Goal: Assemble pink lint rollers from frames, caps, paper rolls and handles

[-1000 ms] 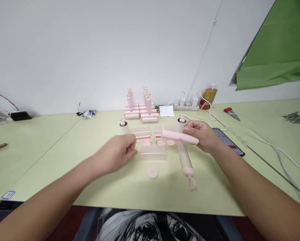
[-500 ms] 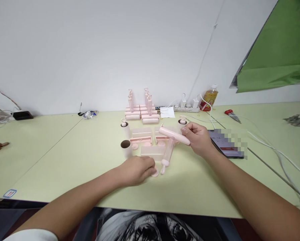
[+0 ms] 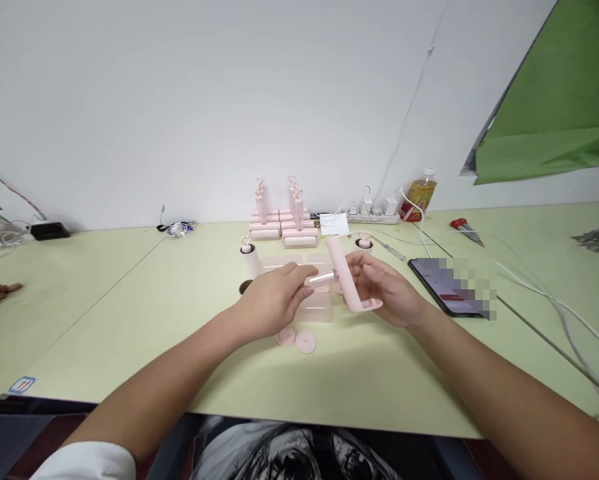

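Observation:
My left hand is closed around the clear handle of a pink lint roller frame. The frame stands nearly upright, its bent end low and pointing right. My right hand is curled behind the frame, thumb and fingers around its right side, partly hidden. Below my left hand, two pink discs lie on the table. Clear covers lie behind and under my hands. A roll with a pink heart-topped piece in it stands left, and a similar roll stands right.
Several pink lint rollers stand against the wall. A phone lies right of my right hand. Behind are a power strip, a drink bottle and red-handled snips; white cables cross the right side.
My left hand has left the disc in front and taken hold of the clear handle. My right hand has turned the frame from level to nearly upright, the handle now pointing left.

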`<state>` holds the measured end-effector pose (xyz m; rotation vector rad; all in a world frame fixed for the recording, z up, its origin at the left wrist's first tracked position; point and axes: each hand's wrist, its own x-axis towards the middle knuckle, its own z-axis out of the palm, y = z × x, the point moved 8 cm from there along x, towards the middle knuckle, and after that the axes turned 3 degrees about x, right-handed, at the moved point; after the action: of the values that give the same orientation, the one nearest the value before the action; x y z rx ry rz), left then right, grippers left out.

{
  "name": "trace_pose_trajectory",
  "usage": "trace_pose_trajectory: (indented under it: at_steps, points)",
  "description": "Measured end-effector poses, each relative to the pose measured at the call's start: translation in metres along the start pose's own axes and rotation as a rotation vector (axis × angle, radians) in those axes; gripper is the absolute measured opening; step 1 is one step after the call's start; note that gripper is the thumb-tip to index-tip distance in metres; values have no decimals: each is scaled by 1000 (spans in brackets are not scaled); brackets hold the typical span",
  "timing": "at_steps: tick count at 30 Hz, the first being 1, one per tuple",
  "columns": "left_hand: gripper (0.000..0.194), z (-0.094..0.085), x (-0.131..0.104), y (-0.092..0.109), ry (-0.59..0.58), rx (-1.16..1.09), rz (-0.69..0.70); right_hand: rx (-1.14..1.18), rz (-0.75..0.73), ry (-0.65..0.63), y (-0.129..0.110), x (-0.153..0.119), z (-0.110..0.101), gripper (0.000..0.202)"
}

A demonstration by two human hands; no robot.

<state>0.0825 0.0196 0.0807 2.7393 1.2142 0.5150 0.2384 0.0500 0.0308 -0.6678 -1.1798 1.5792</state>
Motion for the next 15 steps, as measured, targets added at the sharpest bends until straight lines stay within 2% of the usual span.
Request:
trace_pose_trajectory:
  at_steps: [3, 5, 7, 10, 15]
  points:
    - [36, 1, -6, 5, -25, 48, 101, 41, 208, -210, 17, -7, 19, 50]
    - [38, 4, -9, 7, -25, 80, 133, 23, 276, -286, 25, -14, 29, 55]
    - [38, 6, -11, 8, -14, 107, 155, 23, 301, -302, 30, -18, 34, 57]
    - [34, 9, -13, 11, 9, 133, 177, 63, 261, -281, 26, -21, 37, 51]
    - [30, 10, -24, 17, 36, 128, 147, 94, 234, -300, 18, -25, 45, 45]
